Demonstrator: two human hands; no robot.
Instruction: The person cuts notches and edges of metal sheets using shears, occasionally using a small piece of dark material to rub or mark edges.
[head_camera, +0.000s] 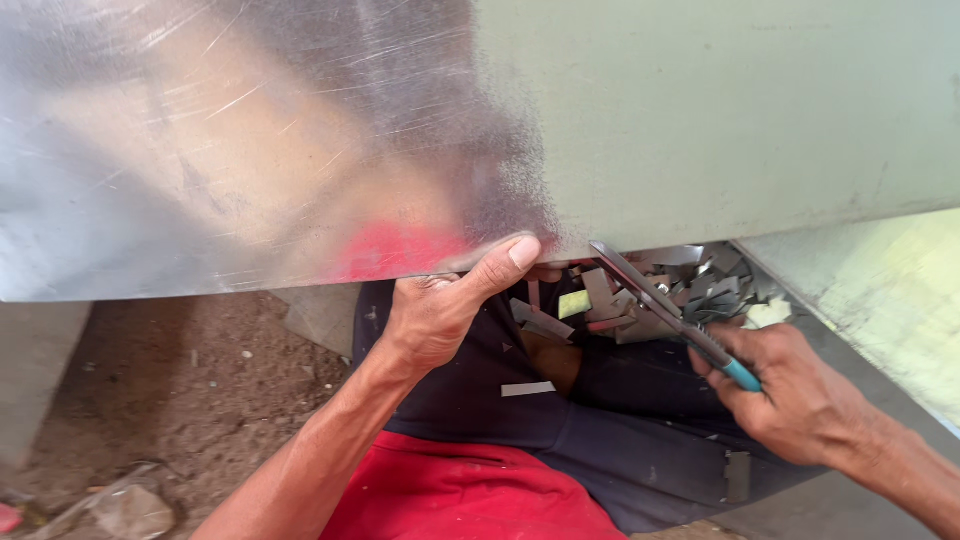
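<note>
The left hand (440, 310) is clenched on the lower edge of a large metal sheet (250, 140). The thumb presses on the front face of the sheet near its bottom edge, and the other fingers go behind it, so they are hidden. The sheet is shiny and scratched, and it fills the upper left part of the view. It reflects a red patch and a skin-coloured blur just above the thumb.

The right hand (790, 395) is closed around the handles of tin snips (660, 305). One handle has a blue-green cover that shows between the fingers. The blades are long and grey, and they point up and to the left, toward the bottom edge of the sheet, just beside the left thumb. Whether the blades touch the sheet, I cannot tell.

Below and behind the snips lies a heap of small metal offcuts (650, 290), flat grey strips and pieces. Some single strips rest on the dark trousers (610, 420) of the person. A red shirt (470, 495) shows at the bottom. On the left is bare dirt floor (190, 390).
</note>
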